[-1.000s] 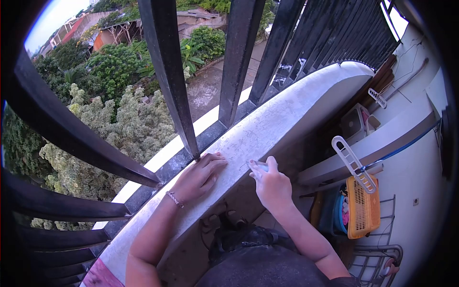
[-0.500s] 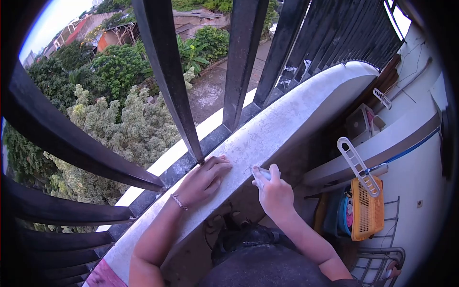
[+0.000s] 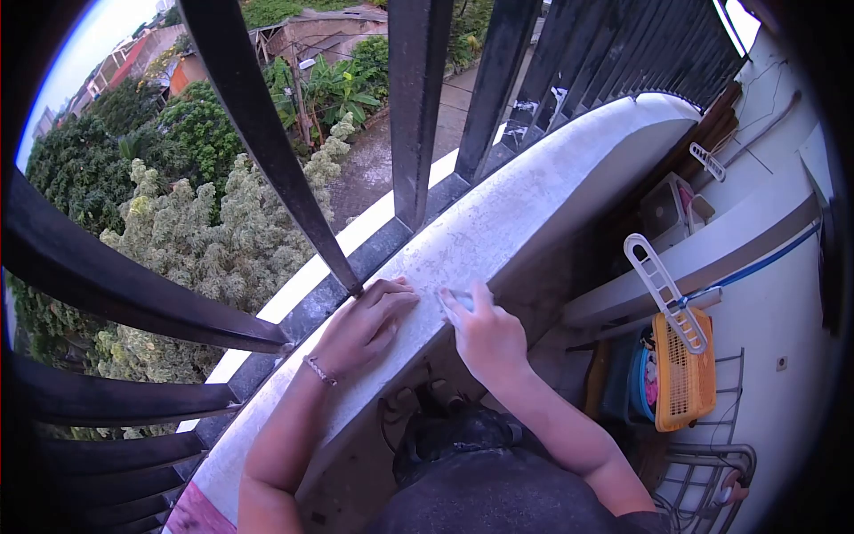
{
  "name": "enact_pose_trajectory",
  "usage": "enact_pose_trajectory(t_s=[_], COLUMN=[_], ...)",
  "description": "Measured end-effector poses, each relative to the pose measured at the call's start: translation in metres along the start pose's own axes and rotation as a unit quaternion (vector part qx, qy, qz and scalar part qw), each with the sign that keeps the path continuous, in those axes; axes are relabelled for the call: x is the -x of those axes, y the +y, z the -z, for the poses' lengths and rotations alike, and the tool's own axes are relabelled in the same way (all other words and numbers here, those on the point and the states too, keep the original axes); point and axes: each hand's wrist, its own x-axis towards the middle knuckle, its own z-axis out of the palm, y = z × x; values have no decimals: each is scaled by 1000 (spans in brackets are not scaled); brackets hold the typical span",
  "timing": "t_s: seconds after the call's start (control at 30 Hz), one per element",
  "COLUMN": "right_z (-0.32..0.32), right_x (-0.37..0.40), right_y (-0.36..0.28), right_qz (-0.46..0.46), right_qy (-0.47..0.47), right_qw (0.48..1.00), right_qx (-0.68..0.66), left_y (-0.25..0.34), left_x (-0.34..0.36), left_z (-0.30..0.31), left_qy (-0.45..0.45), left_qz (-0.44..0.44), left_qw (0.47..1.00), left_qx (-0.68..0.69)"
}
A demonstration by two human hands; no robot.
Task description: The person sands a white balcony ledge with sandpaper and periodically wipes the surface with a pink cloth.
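My left hand [image 3: 363, 327] lies on the white top of the curved parapet ledge [image 3: 525, 203], fingers stretched out beside the foot of a dark railing bar [image 3: 283, 169]. A bracelet [image 3: 320, 370] circles that wrist. My right hand [image 3: 492, 345] is closed around a small pale grey piece [image 3: 461, 300], whose kind I cannot make out. It presses this piece against the ledge's inner edge, a short way right of my left fingertips. Scuffs and patchy marks show on the ledge surface near both hands.
Dark metal bars [image 3: 418, 116] line the ledge's outer side, with trees [image 3: 222, 222] and a road below. To the right are a yellow basket [image 3: 692, 374], a blue tub [image 3: 640, 383], a white slotted hanger [image 3: 658, 280] and a metal rack [image 3: 725, 467].
My right hand, with the pale piece, has moved left along the ledge, closer to my left hand. My left hand stays on the ledge near the same bar. The whole view has shifted slightly.
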Motion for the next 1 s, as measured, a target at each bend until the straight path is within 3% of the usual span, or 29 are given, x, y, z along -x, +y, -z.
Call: enact_pose_trajectory(t_s=[0.17,0.27,0.5,0.67,0.8,0.9,1.0], right_z=[-2,5,-13,-2,-3,-14,-7], right_x=[12,31,-15,28,7,-18,3], right_y=[-4,-5,-7,1,-2,-8,-5], right_qz=[10,-21,23,16,4,7,12], right_qy=[24,-12,0,27,0,-10,6], right_qw=[1000,999,1000,998,998,1000,999], right_qx=[-7,-48,17,-61,-62,-8,-41], left_y=[-1,-1,3,10,14,13,12], left_x=[2,0,2,7,10,10,9], left_z=[-1,-1,-4,-10,-15,-16,-14], left_qy=[-1,11,17,-44,-62,-61,-82], left_qz=[4,-4,-3,11,-2,6,8], left_qw=[1000,1000,996,975,954,957,955], left_qx=[-9,-29,-86,-219,-294,-283,-285])
